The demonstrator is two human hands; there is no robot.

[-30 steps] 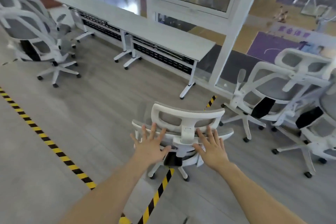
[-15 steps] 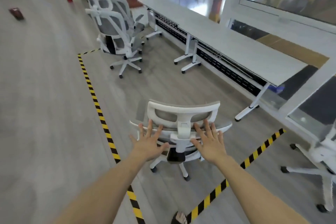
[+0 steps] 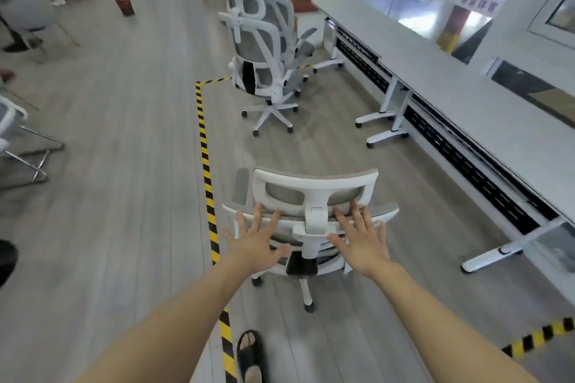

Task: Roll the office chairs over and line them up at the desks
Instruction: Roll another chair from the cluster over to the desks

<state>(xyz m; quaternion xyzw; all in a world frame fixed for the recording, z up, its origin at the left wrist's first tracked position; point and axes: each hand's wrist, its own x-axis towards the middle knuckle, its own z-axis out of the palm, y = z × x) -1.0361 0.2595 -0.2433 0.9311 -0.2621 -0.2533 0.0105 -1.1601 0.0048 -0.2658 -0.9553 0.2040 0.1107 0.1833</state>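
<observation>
A white office chair [image 3: 314, 193] with grey mesh stands right in front of me, its back towards me. My left hand [image 3: 256, 241] presses flat against the left of the backrest, fingers spread and straight. My right hand [image 3: 362, 239] presses the right side the same way. The headrest bracket lies between the two hands. A row of long grey desks [image 3: 460, 109] runs along the glass wall on the right. The chair is apart from the desks, on the wooden floor left of them.
Several white office chairs [image 3: 264, 50] are bunched ahead by the far desk. Yellow-black floor tape [image 3: 205, 152] runs forward on the left of my chair. A metal-frame chair [image 3: 21, 146] stands at far left. My sandalled foot [image 3: 250, 354] is at the bottom.
The view has swung left and the chair has rolled forward with my hands on it. The chairs at the right have left the frame; the row of desks now lies to my right.
</observation>
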